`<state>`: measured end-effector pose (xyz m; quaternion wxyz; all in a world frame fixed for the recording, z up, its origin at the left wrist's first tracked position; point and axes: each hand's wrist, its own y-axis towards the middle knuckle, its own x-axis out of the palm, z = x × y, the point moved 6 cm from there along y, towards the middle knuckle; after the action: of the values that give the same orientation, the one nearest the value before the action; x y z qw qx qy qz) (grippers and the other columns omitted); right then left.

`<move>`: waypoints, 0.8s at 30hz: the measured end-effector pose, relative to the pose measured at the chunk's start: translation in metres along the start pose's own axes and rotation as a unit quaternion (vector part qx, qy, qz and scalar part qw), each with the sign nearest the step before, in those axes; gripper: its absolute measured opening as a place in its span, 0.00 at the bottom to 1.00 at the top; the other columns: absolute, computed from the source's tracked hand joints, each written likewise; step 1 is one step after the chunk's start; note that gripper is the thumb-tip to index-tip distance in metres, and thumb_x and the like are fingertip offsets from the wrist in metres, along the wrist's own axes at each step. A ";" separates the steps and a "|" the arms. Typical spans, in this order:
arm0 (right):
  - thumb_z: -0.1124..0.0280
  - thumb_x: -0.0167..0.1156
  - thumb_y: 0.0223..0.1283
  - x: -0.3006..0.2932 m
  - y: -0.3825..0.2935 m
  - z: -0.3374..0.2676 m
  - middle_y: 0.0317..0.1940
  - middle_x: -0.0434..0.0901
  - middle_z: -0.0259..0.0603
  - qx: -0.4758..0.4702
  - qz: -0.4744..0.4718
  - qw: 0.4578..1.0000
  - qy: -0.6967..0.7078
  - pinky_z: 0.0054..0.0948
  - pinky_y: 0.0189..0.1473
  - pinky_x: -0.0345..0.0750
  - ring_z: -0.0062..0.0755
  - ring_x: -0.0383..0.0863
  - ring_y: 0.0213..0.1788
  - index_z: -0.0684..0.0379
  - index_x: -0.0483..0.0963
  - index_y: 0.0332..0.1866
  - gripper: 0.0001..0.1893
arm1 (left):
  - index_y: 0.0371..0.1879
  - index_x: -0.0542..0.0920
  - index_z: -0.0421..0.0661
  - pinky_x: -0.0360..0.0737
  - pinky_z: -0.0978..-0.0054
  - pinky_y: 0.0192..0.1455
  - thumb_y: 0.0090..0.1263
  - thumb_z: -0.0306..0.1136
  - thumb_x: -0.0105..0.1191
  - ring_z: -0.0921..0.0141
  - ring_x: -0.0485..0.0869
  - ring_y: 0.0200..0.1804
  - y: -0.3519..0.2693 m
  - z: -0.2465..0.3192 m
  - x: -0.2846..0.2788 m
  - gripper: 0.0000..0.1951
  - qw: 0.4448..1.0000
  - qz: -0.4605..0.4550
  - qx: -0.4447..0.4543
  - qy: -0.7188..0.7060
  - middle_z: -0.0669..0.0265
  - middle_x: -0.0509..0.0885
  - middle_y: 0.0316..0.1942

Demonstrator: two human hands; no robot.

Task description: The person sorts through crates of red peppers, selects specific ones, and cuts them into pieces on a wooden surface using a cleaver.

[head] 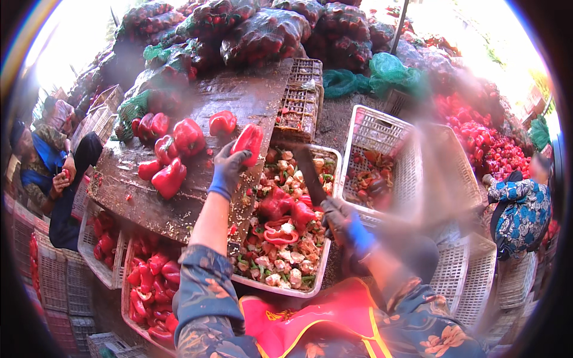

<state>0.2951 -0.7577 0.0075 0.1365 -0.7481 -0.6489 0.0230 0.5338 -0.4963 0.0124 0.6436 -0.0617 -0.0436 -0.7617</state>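
My left hand point(228, 168), in a dark glove with a blue cuff, grips a red bell pepper point(249, 142) above the right edge of the wooden table point(215, 197). In my right hand point(340, 219), also gloved, is the handle of a knife with a broad dark blade point(310, 174) pointing away from me. Beneath the blade stands a white plastic crate point(323, 277) of pale pepper cores, seeds and red pieces. A cut pepper ring point(280, 232) lies on top of that heap. Several whole red peppers point(169, 177) rest on the table left of my left hand.
Crates of red peppers point(154, 286) stand below the table's near edge. Another crate point(380, 118) with scraps is at right. Mesh sacks of peppers point(268, 36) are piled behind. One person point(49, 152) sits at left, another point(519, 210) at right. Lens smears blur the right side.
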 end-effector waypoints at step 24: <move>0.59 0.55 0.79 0.051 0.006 -0.001 0.27 0.73 0.22 0.140 -0.137 0.980 -0.045 0.17 0.30 0.67 0.13 0.69 0.27 0.55 0.77 0.63 0.17 | 0.69 0.74 0.47 0.81 0.55 0.66 0.53 0.49 0.77 0.53 0.82 0.61 0.128 0.041 -0.064 0.43 0.838 0.063 0.043 0.540 0.53 0.82 0.60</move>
<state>0.3089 -0.7083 0.0142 0.2121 -0.6237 -0.7414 0.1280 0.6719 -0.4491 0.0414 0.6135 0.3843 0.2818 -0.6296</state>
